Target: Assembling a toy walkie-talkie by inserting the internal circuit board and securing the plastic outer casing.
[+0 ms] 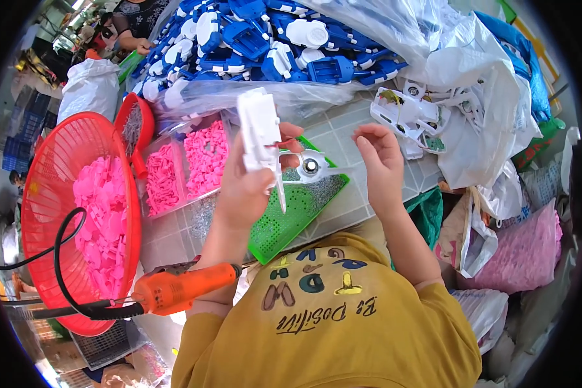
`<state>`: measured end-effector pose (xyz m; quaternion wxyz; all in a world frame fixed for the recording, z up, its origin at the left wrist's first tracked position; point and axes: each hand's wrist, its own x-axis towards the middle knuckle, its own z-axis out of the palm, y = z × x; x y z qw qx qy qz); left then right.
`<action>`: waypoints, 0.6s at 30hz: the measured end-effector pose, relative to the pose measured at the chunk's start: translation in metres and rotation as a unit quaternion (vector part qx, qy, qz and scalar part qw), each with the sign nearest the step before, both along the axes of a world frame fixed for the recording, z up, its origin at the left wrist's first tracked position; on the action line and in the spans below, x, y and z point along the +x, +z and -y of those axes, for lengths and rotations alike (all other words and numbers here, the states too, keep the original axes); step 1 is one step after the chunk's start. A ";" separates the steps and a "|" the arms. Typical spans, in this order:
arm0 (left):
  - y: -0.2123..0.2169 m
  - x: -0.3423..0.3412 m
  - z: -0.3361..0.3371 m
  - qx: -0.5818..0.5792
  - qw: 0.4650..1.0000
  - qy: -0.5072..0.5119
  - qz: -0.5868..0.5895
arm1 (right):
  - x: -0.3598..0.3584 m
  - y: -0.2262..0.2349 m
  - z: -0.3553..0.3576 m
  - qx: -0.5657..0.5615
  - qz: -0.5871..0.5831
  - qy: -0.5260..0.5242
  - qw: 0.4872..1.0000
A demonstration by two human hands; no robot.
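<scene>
In my left hand (244, 187) is a white plastic toy shell (258, 126), raised on edge above the table. Below it hangs a white toy part (309, 167) with a round metal-centred piece, and a red wire shows between the two. Beneath lies a green perforated tray (275, 226) with small metal pieces at its right side. My right hand (380, 161) hovers to the right of the tray, apart from the shell. Its fingers are loosely bent, the thumb stands a little off them, and nothing shows in them.
An orange electric screwdriver (186, 289) hangs by my left forearm. To the left are a red basket (35, 187) of pink parts, a red scoop (150, 123) and pink-filled boxes (186, 165). Blue-white shells (258, 42) pile behind; white assemblies (407, 113) lie right. Another person's hand (136, 44) is far left.
</scene>
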<state>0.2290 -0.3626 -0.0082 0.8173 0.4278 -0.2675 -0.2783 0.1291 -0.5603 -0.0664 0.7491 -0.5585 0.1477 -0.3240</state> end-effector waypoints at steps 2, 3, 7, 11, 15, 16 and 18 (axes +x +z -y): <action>0.005 -0.001 0.004 0.058 0.995 0.019 0.081 | -0.009 0.020 -0.005 -0.089 -0.004 0.041 0.995; 0.008 -0.005 0.007 0.084 0.989 0.034 0.119 | -0.012 0.030 -0.006 -0.075 -0.016 0.088 0.993; 0.005 -0.004 0.011 0.209 0.902 0.101 0.363 | -0.020 0.047 -0.004 0.024 -0.094 0.225 0.969; 0.021 -0.009 0.018 0.286 0.717 0.154 0.617 | -0.030 0.031 -0.015 -0.128 -0.093 0.052 0.986; 0.031 -0.019 0.018 0.307 0.704 0.126 0.629 | -0.036 0.047 -0.010 -0.590 0.000 -0.053 0.806; 0.031 -0.018 0.020 0.302 0.691 0.115 0.647 | -0.036 0.056 -0.017 -0.597 -0.022 -0.024 0.802; 0.032 -0.018 0.023 0.297 0.680 0.103 0.662 | -0.038 0.058 -0.017 -0.599 -0.062 0.020 0.798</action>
